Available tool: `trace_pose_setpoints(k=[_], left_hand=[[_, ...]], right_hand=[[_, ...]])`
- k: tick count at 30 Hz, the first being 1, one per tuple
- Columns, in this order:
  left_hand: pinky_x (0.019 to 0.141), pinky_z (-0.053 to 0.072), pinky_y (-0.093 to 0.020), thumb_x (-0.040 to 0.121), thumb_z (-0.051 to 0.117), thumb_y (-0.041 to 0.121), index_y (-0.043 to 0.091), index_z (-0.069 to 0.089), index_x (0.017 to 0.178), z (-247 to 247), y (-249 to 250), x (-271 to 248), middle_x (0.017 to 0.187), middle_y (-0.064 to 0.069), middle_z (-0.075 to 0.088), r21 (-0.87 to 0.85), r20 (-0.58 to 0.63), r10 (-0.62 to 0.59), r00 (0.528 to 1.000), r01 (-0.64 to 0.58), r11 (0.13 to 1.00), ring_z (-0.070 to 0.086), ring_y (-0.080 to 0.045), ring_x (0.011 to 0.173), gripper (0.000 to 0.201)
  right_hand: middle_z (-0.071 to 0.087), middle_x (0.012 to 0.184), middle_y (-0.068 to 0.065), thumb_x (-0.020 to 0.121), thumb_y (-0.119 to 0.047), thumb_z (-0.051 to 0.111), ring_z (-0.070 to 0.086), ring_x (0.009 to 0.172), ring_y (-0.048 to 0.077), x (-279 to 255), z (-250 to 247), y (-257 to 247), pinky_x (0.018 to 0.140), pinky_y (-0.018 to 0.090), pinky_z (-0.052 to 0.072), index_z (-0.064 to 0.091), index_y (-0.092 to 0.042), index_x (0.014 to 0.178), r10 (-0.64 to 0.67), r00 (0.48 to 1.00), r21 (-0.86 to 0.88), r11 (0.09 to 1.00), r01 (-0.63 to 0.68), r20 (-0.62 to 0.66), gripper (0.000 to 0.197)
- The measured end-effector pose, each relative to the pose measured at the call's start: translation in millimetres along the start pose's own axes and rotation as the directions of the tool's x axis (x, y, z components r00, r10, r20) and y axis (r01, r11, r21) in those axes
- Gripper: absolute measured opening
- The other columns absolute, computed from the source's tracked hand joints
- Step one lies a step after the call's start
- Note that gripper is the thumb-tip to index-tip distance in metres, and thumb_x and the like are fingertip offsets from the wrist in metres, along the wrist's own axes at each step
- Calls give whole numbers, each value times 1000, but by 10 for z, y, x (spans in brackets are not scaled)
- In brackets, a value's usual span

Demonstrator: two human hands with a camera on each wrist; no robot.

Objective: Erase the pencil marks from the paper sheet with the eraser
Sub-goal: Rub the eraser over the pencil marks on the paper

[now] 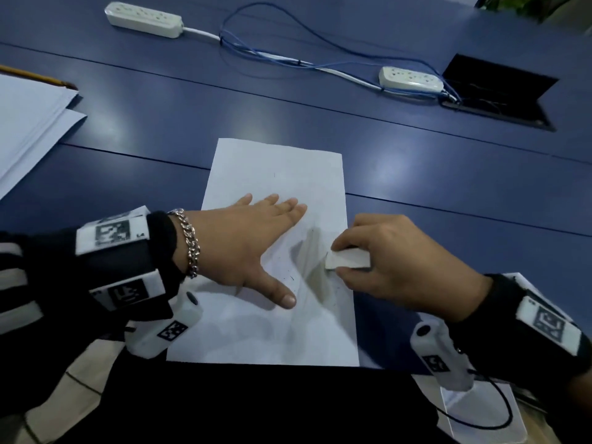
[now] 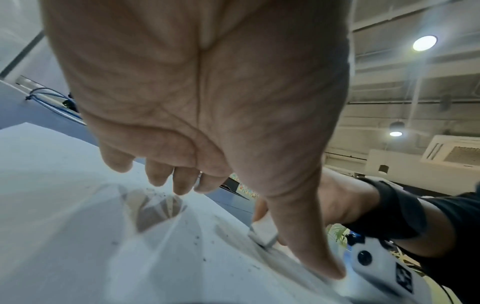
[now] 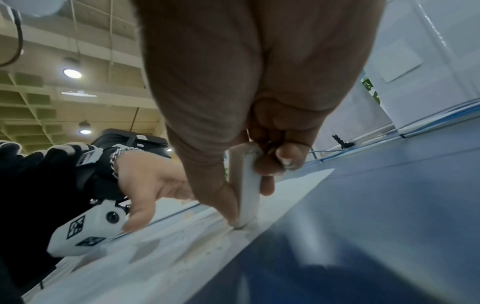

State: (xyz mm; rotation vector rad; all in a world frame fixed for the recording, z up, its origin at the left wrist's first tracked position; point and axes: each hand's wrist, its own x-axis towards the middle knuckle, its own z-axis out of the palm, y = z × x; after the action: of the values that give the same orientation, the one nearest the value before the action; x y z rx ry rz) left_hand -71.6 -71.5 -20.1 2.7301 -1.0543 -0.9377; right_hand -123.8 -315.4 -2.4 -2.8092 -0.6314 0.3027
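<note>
A white paper sheet point(image 1: 275, 168) lies on the blue table near its front edge. My left hand point(image 1: 256, 238) lies flat on the sheet's middle, fingers straight and thumb spread. My right hand point(image 1: 394, 264) pinches a white block eraser point(image 1: 347, 259) between thumb and fingers, its tip down on the sheet near the right edge. Faint pencil marks and dark crumbs point(image 1: 291, 278) dot the paper between thumb and eraser. In the right wrist view the eraser point(image 3: 246, 185) stands steeply on the paper point(image 3: 155, 257). The left wrist view shows the paper point(image 2: 64, 226) buckled under the fingers and the eraser point(image 2: 263, 232) beyond the thumb.
A stack of paper point(image 1: 28, 123) with a pencil point(image 1: 38, 76) lies at the far left. Two white power strips point(image 1: 144, 19) point(image 1: 411, 79) with blue and white cables lie at the back. An open floor-box hatch point(image 1: 499, 88) is at the back right.
</note>
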Motion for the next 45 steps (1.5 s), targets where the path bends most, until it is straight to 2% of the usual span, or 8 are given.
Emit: trace_pose_setpoints(k=[8,15,20,25,31,36,40,45], left_hand=[[127,-7,-55,57,63,96,23,-25,161,41,-76,145,166,6,-36,137,9,-39,999,37,990,-26,-21,156,154],[126,-6,-61,52,59,101,20,-32,157,91,-55,166,163,6,-42,171,22,-69,997,64,983,-31,-24,154,161],[126,-5,-61,51,63,99,20,-34,156,80,-19,167,163,5,-41,170,36,-84,996,77,983,-31,-25,154,164],[125,-5,-62,50,60,101,20,-39,153,73,-5,157,160,5,-46,187,59,-94,994,82,979,-35,-25,152,165],[125,-6,-62,50,63,100,19,-39,153,67,8,164,159,5,-47,190,70,-102,992,87,978,-35,-26,152,166],[125,-4,-63,50,58,102,20,-40,152,68,-12,160,159,5,-47,198,66,-88,994,73,977,-35,-25,152,164],[126,-5,-62,50,58,102,21,-37,154,73,-46,142,161,6,-45,204,54,-69,996,57,977,-33,-24,153,163],[129,-3,-49,68,60,92,23,-19,163,40,-92,166,170,5,-26,84,-66,-36,997,41,996,-19,-19,158,142]], right_hand=[[59,96,-12,86,-47,67,58,90,11,181,-55,-185,81,33,52,72,-29,114,-55,998,6,998,55,42,34],[45,92,-8,87,-37,65,56,84,19,426,-12,-216,77,40,53,70,-22,107,-64,997,-65,996,66,40,26],[46,90,-7,86,-36,65,54,77,18,251,13,-357,70,34,50,69,-21,97,-204,949,-44,974,220,239,19],[47,88,-6,84,-34,67,58,79,23,523,-85,-149,74,40,54,71,-18,102,-96,994,-106,989,100,46,25],[41,87,-9,85,-34,67,49,70,18,295,-13,-335,67,35,50,70,-19,95,-206,960,-81,971,224,191,19],[53,89,-4,85,-39,67,57,77,20,487,-30,-106,73,40,54,72,-20,103,-104,994,-87,991,106,24,27],[57,91,-9,86,-48,66,57,80,11,216,21,-217,76,28,50,73,-28,107,-138,982,-28,989,143,131,29],[62,96,-17,86,-46,72,51,79,0,29,14,14,75,13,41,72,-29,114,25,999,34,999,-23,-49,33]])
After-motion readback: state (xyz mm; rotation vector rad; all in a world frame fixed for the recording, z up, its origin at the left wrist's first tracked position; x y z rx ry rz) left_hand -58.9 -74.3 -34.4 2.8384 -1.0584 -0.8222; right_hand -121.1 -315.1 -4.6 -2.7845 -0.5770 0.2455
